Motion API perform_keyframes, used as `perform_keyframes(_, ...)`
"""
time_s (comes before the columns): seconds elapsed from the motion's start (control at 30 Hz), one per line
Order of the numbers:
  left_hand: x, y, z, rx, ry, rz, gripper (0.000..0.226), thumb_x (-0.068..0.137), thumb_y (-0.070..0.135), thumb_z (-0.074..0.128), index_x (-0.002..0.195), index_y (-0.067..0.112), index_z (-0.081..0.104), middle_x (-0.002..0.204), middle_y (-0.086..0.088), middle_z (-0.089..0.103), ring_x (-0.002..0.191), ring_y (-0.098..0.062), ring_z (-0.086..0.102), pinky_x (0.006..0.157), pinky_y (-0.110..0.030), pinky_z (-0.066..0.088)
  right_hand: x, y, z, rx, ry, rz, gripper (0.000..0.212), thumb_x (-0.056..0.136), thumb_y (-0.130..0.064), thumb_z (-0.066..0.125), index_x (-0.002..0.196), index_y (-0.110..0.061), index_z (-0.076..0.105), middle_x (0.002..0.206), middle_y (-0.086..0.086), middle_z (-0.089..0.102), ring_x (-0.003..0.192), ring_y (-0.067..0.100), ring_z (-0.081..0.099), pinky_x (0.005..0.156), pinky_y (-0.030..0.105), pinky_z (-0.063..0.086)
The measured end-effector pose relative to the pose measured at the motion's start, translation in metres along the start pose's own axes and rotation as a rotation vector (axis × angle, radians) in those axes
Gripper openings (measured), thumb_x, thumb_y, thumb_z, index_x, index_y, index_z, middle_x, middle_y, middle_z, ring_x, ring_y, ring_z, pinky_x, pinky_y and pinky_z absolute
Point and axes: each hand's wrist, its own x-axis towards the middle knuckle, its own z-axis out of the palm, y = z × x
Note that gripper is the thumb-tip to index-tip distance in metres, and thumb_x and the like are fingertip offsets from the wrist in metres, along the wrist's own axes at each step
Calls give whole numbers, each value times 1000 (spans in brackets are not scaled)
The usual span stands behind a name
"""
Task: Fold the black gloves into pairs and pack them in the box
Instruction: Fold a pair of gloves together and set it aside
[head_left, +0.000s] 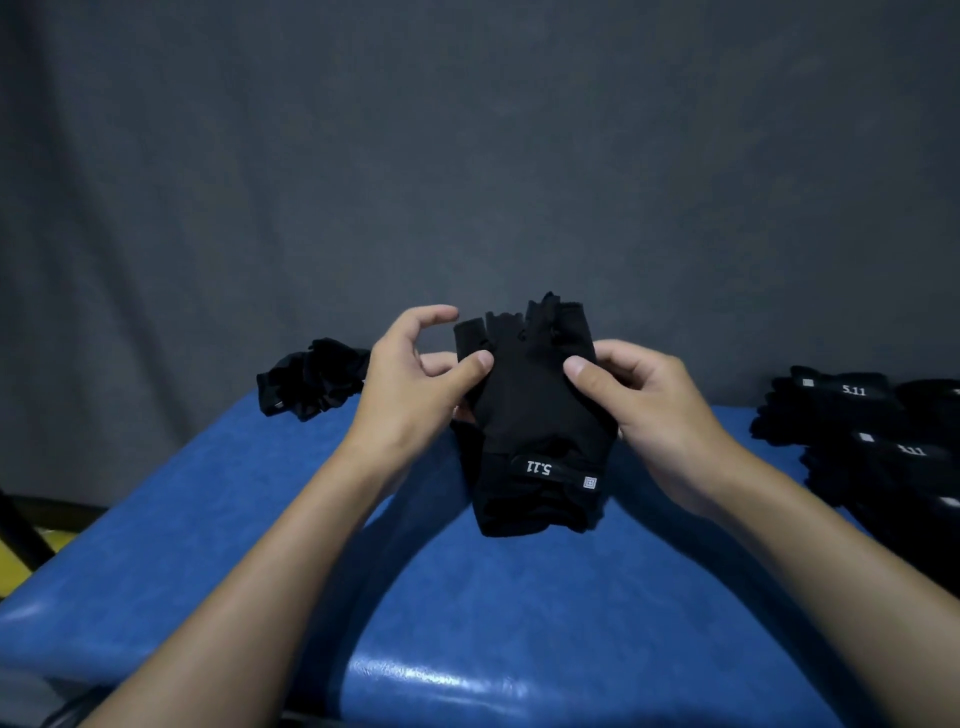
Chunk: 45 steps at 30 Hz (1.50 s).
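Holding the black gloves (535, 415) up above the blue surface (260, 519), the left hand (415, 384) and the right hand (639, 410) each keep a grip clamped on one side edge, thumb in front. This is probably to line up the layers before folding, though black on black hides how many. Right of them sits a stacked pile (857, 431), and left of them a loose heap (311, 379). No box is visible.

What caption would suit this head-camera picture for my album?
Left hand and right hand pinch black gloves over a blue table.
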Motion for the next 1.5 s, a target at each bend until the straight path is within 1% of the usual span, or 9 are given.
perform_keyframes(0.13, -1, 3, -1, -52, -45, -43, 45, 94, 4, 63, 134, 18, 46, 82, -16, 76, 71, -24, 71, 61, -29, 59, 1, 2, -6, -14, 1, 58, 10, 91, -11, 65, 95, -3, 70, 100, 22, 71, 87, 26, 64, 87, 48, 53)
perform_keyframes(0.3, -2, 3, -3, -56, -143, -88, 51, 101, -5, 45, 143, 21, 32, 66, -3, 71, 59, -11, 67, 58, -26, 57, 7, 6, -4, -73, 70, 34, 15, 87, -12, 71, 84, 2, 65, 80, 15, 67, 71, 20, 60, 67, 35, 50)
perform_keyframes(0.47, -3, -4, -3, 31, -194, -113, 82, 89, 6, 71, 146, 44, 27, 86, -4, 62, 75, -16, 70, 71, -49, 62, 10, 17, 1, -86, 121, 53, 24, 87, -15, 72, 83, 6, 61, 76, 14, 65, 67, 20, 57, 59, 30, 45)
perform_keyframes(0.63, -1, -7, -2, 147, -175, -73, 66, 86, 1, 73, 138, 30, 44, 101, 0, 61, 57, -6, 64, 57, -24, 55, 19, 21, 6, -149, 118, 63, 24, 87, -16, 73, 84, 5, 62, 74, 11, 65, 63, 15, 58, 56, 26, 47)
perform_keyframes(0.77, 4, -25, -1, 371, -173, -60, 49, 84, 7, 75, 127, 20, 54, 107, 4, 62, 84, -13, 61, 76, -25, 51, 26, 32, 7, -416, 33, 79, 26, 76, -38, 79, 92, -19, 69, 84, -1, 69, 75, 13, 62, 78, 36, 52)
perform_keyframes(0.87, 4, -32, 2, 491, -221, -123, 38, 88, 15, 73, 123, 19, 59, 95, 13, 60, 76, -2, 58, 71, -14, 47, 25, 38, -1, -516, 23, 114, 36, 74, -43, 77, 105, -33, 63, 96, -10, 67, 91, 16, 65, 93, 45, 51)
perform_keyframes(1.17, -5, -25, 1, 651, -280, -178, 12, 92, 33, 69, 98, 23, 64, 74, 20, 53, 65, 10, 52, 57, -1, 38, 9, 44, -31, -549, 36, 221, 16, 89, -30, 69, 103, -25, 62, 75, -1, 57, 70, 15, 56, 67, 28, 44)
perform_keyframes(1.37, -7, -21, 3, 587, -271, -152, 29, 90, 28, 71, 117, 18, 65, 77, 21, 56, 58, 20, 54, 57, 3, 38, 4, 45, -22, -501, 0, 185, 10, 88, -29, 70, 97, -27, 73, 80, -3, 66, 68, 8, 56, 68, 21, 42)
perform_keyframes(1.5, -6, -23, 4, 515, -234, -125, 31, 89, 25, 73, 117, 14, 67, 76, 27, 59, 62, 19, 58, 61, 2, 41, 3, 46, -22, -495, -16, 204, 10, 87, -25, 71, 93, -19, 76, 86, -5, 74, 90, 17, 69, 85, 31, 53)
